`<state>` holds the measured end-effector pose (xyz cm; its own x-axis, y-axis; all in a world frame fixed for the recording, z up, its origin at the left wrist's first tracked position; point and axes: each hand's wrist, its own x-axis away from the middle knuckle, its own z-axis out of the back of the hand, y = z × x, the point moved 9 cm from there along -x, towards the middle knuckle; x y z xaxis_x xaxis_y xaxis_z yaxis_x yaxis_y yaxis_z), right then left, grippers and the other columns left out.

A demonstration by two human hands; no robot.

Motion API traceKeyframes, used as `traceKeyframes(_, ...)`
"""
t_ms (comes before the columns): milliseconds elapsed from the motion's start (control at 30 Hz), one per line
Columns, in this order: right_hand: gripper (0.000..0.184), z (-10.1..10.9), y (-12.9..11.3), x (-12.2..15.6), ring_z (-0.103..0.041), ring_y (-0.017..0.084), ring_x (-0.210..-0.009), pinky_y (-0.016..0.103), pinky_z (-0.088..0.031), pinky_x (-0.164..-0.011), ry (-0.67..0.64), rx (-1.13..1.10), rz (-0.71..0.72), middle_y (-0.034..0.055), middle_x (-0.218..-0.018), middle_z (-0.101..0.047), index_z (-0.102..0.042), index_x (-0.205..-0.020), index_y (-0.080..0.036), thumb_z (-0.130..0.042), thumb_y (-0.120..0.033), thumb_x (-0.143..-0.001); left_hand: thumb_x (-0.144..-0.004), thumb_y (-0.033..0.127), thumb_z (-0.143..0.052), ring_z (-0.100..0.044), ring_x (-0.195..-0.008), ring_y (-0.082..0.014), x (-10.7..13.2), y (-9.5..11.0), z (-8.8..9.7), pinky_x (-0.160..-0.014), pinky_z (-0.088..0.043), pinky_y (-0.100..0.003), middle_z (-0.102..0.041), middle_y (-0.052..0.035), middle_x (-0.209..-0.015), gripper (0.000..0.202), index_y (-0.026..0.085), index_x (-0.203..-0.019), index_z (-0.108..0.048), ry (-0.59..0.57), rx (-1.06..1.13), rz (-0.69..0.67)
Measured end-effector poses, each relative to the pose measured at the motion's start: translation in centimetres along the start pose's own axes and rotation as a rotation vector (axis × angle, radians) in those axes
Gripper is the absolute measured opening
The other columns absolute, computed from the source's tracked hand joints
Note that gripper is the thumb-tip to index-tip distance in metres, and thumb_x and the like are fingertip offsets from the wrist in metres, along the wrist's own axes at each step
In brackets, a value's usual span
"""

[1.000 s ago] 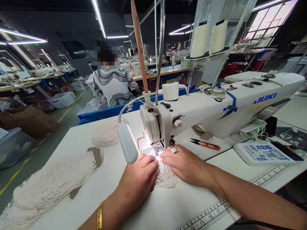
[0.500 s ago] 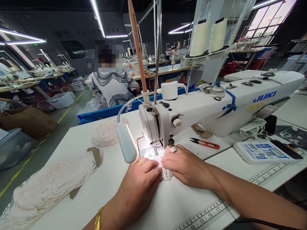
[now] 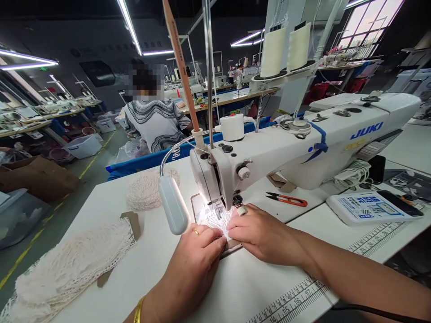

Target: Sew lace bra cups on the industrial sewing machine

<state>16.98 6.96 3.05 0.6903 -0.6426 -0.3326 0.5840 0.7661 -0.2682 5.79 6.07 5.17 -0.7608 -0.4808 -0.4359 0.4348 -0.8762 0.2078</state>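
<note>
A piece of white openwork lace lies beneath the presser foot of the white JUKI sewing machine, brightly lit. My left hand, with a ring and a gold bracelet, is closed on the lace's near left edge, thumb and fingers together. From the right, my right hand pinches the lace close to the foot. The lace between the fingertips is partly hidden. A grey lamp hangs just left of the needle area.
Cream lace wound on card lies left, with a lace pile behind. Red-handled thread snips and a white box with a phone lie right. A ruler strip marks the front edge. Another person sits ahead, back turned.
The lace has moved forward under the foot; its near end now lies between my fingertips, and the plate's near edge shows. Both hands keep nearly the same pose. The view has shifted slightly.
</note>
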Motion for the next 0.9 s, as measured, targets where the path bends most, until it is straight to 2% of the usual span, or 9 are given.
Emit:
traceKeyframes(167, 0.021, 0.1, 0.2, -0.2, -0.049, 0.021, -0.085, 0.036, -0.034, -0.080, 0.034, 0.018, -0.022, 0.0020, -0.085, -0.068, -0.060, -0.082, -0.018, -0.053, -0.003, -0.093, -0.105, 0.008, -0.047, -0.068, -0.083, -0.0224, -0.1, -0.6, 0.1, -0.079, -0.052, -0.042, -0.080, -0.0042, -0.108, 0.029, 0.020, -0.110, -0.073, 0.008, -0.064, 0.005)
traceKeyframes(300, 0.019, 0.1, 0.5, -0.4, -0.045, 0.021, -0.083, 0.036, -0.035, -0.080, 0.045, 0.045, -0.031, 0.0018, -0.086, -0.067, -0.059, -0.082, -0.019, -0.054, -0.001, -0.087, -0.107, 0.011, -0.047, -0.071, -0.089, -0.0237, -0.1, -1.1, 0.0, -0.082, -0.053, -0.043, -0.081, -0.0052, -0.112, 0.027, 0.019, -0.113, -0.073, 0.009, -0.108, 0.001)
traceKeyframes(500, 0.020, -0.3, 1.3, -0.7, -0.047, 0.021, -0.085, 0.034, -0.036, -0.076, 0.069, 0.094, -0.081, 0.0024, -0.082, -0.063, -0.057, -0.080, -0.019, -0.054, 0.000, -0.084, -0.107, 0.011, -0.047, -0.074, -0.094, -0.0243, -0.3, -2.1, -0.1, -0.086, -0.054, -0.043, -0.081, -0.0052, -0.114, 0.028, 0.019, -0.114, -0.073, 0.024, -0.160, -0.009)
traceKeyframes(633, 0.019, -0.4, 1.7, -0.9, -0.049, 0.022, -0.089, 0.034, -0.038, -0.076, 0.079, 0.094, -0.130, 0.0044, -0.091, -0.067, -0.061, -0.084, -0.019, -0.056, 0.000, -0.082, -0.108, 0.013, -0.046, -0.074, -0.097, -0.0252, -0.2, -2.9, -0.2, -0.087, -0.056, -0.043, -0.082, -0.0052, -0.116, 0.029, 0.020, -0.115, -0.073, 0.031, -0.209, -0.015)
traceKeyframes(767, 0.025, -0.3, 2.2, -1.2, -0.052, 0.023, -0.094, 0.034, -0.044, -0.084, 0.069, 0.060, -0.173, 0.0059, -0.103, -0.070, -0.068, -0.096, -0.018, -0.057, 0.000, -0.082, -0.109, 0.019, -0.047, -0.075, -0.104, -0.0263, -0.3, -3.6, -0.3, -0.089, -0.057, -0.043, -0.081, -0.0059, -0.120, 0.028, 0.021, -0.118, -0.073, 0.037, -0.241, -0.005)
traceKeyframes(900, 0.019, -0.6, 2.7, -2.0, -0.057, 0.026, -0.105, 0.038, -0.049, -0.093, 0.052, 0.106, -0.177, 0.0080, -0.112, -0.072, -0.070, -0.101, -0.016, -0.060, -0.006, -0.088, -0.109, 0.029, -0.049, -0.076, -0.105, -0.0272, 0.0, -4.7, -0.2, -0.087, -0.060, -0.043, -0.081, -0.0061, -0.121, 0.028, 0.023, -0.121, -0.074, 0.085, -0.259, -0.027)
